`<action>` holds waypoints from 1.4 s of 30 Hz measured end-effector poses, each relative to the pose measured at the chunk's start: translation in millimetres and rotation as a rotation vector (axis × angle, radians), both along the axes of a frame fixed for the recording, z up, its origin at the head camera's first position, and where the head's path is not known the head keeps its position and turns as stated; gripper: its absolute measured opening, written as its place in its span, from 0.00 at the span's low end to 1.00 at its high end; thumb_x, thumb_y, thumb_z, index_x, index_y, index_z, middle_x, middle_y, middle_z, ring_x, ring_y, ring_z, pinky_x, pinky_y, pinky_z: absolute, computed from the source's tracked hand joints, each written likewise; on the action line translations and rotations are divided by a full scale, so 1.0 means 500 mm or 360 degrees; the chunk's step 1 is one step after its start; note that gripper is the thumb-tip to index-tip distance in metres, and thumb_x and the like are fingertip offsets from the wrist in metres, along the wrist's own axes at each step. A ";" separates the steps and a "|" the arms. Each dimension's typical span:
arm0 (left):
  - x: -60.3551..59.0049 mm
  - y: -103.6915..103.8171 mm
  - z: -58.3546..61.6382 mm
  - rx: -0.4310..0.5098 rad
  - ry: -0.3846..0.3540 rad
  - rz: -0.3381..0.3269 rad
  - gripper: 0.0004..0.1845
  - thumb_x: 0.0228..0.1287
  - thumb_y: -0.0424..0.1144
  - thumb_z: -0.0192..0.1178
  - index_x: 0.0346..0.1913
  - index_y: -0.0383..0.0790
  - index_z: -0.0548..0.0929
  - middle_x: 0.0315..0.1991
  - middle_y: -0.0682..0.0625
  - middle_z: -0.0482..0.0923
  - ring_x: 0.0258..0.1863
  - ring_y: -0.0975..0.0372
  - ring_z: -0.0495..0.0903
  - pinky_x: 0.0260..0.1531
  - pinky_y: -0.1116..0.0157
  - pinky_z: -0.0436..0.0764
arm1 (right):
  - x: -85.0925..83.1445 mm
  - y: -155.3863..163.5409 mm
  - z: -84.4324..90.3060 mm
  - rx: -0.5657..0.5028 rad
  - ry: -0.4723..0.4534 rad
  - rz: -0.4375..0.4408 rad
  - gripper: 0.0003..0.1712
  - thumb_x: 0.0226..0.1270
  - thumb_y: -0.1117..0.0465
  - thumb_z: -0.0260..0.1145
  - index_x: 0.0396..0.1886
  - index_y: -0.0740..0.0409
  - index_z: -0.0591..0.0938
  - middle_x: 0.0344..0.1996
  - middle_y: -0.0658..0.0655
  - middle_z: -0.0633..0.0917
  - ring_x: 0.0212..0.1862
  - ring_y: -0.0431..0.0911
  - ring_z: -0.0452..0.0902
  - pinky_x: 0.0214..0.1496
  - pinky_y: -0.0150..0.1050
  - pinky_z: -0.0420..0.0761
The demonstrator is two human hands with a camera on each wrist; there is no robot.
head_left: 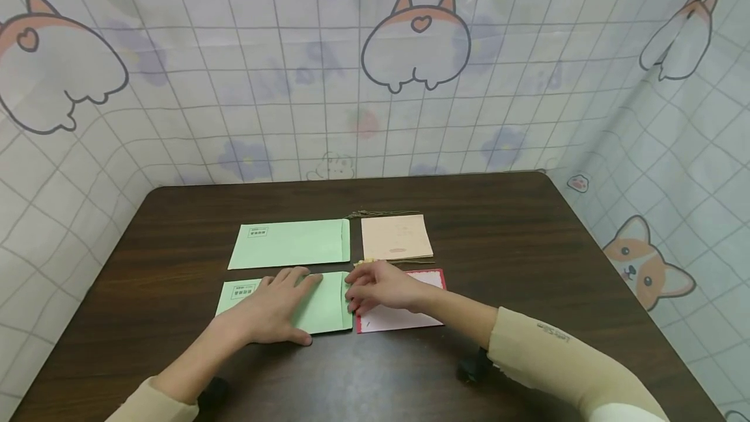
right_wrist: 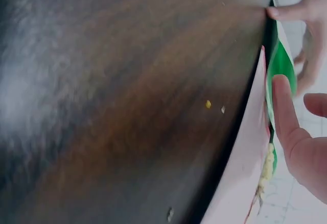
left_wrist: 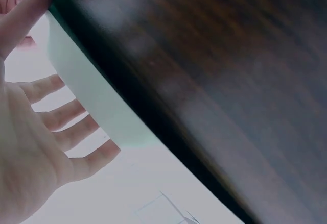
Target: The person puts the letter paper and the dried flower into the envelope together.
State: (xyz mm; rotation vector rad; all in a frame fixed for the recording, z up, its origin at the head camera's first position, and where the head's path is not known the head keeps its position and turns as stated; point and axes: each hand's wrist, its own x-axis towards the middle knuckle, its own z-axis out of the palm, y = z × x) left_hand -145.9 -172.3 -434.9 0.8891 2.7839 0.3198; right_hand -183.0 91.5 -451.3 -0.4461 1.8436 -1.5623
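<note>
A pale green envelope (head_left: 328,318) lies on the dark wooden table, printed at its left end. My left hand (head_left: 266,311) rests on it with fingers spread, the thumb near its front edge. At the envelope's right end, my right hand (head_left: 387,288) touches the flap with loosely bent fingers. The right wrist view shows the mouth gaping, with the brighter green inside (right_wrist: 282,63) in sight and one straight finger (right_wrist: 283,99) against it. Under my right hand lies a white card (head_left: 404,321) with a red border, partly hidden.
Behind lies a second green envelope (head_left: 293,243). To its right is a beige card (head_left: 398,236), with a dried stem (head_left: 381,213) along its far edge. Small yellow dried flowers (right_wrist: 268,165) lie by the white card. Tiny crumbs (right_wrist: 208,104) dot the table.
</note>
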 end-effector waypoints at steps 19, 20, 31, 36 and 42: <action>0.000 -0.004 0.000 0.0019 0.0053 -0.0060 0.54 0.51 0.59 0.78 0.77 0.40 0.65 0.70 0.39 0.65 0.68 0.45 0.65 0.56 0.39 0.68 | 0.008 -0.033 -0.011 0.0119 0.0147 0.0020 0.20 0.71 0.71 0.65 0.59 0.75 0.74 0.35 0.58 0.87 0.35 0.50 0.88 0.41 0.41 0.87; 0.001 -0.004 -0.001 0.0022 0.0047 -0.0059 0.54 0.51 0.59 0.78 0.77 0.41 0.65 0.70 0.39 0.65 0.68 0.45 0.65 0.56 0.39 0.68 | 0.008 -0.033 -0.011 0.0114 0.0143 0.0019 0.20 0.71 0.71 0.65 0.59 0.76 0.74 0.36 0.58 0.87 0.35 0.50 0.88 0.41 0.41 0.87; -0.001 -0.010 -0.001 -0.0054 0.0021 0.0011 0.57 0.48 0.60 0.79 0.79 0.44 0.64 0.69 0.40 0.67 0.68 0.44 0.66 0.56 0.37 0.68 | 0.007 -0.030 -0.011 0.0121 0.0126 0.0021 0.24 0.70 0.70 0.67 0.61 0.76 0.73 0.38 0.59 0.87 0.38 0.51 0.88 0.43 0.42 0.86; -0.003 -0.008 -0.004 -0.0059 0.0029 0.0000 0.57 0.48 0.60 0.79 0.79 0.43 0.64 0.68 0.40 0.67 0.67 0.44 0.66 0.56 0.38 0.69 | 0.005 -0.018 0.000 0.0230 0.0266 0.0066 0.19 0.68 0.69 0.69 0.56 0.71 0.79 0.38 0.55 0.88 0.39 0.46 0.87 0.44 0.38 0.84; -0.003 -0.006 -0.003 -0.0058 0.0028 0.0000 0.57 0.47 0.60 0.79 0.79 0.43 0.64 0.67 0.40 0.67 0.67 0.44 0.66 0.55 0.39 0.69 | -0.003 0.013 0.023 0.0340 0.0425 0.0114 0.13 0.68 0.63 0.71 0.51 0.61 0.86 0.39 0.50 0.87 0.42 0.46 0.85 0.45 0.39 0.83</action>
